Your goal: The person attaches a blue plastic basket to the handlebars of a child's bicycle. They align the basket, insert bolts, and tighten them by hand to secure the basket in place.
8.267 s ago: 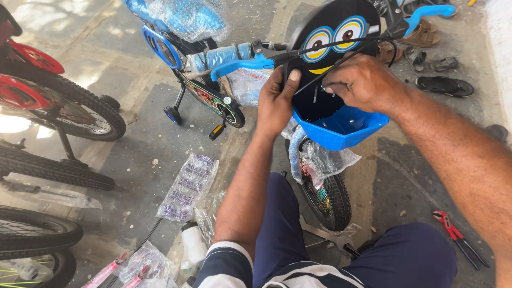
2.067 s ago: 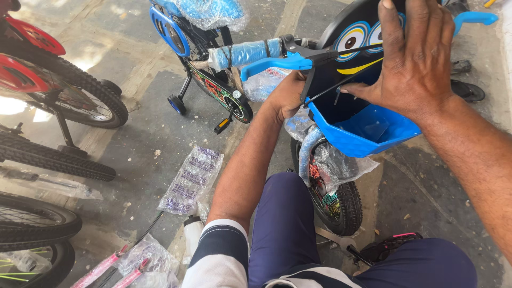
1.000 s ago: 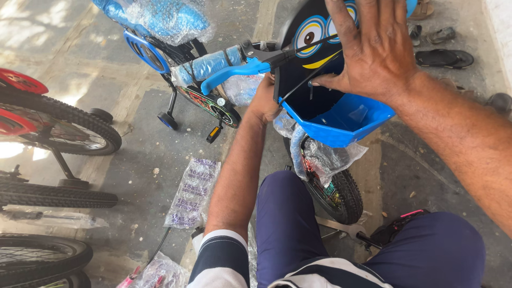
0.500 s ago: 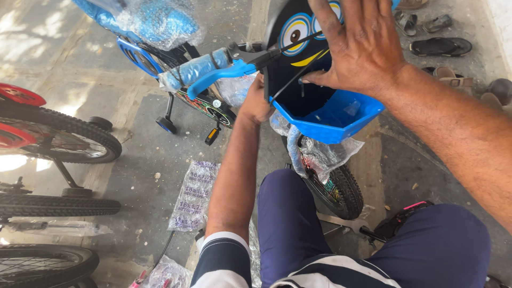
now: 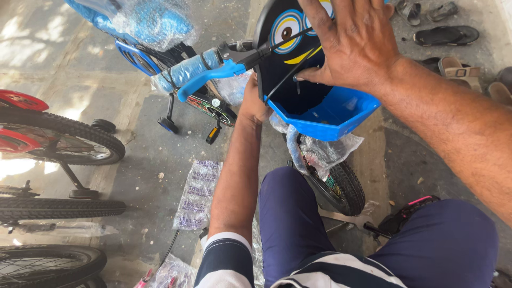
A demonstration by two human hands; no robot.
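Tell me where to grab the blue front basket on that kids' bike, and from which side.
Grip the blue basket by its open top rim, coming from above. It faces up, and wrapped front wheel crowds it below. The right hand presses flat on the cartoon-eyed front panel; the left hand reaches beneath the handlebar grip.

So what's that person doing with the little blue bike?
A person is working on a small blue bike from above. The right hand lies flat on the black panel with cartoon eyes above the blue basket. The left hand reaches in behind the basket, fingers hidden. The front wheel sits between the person's knees.
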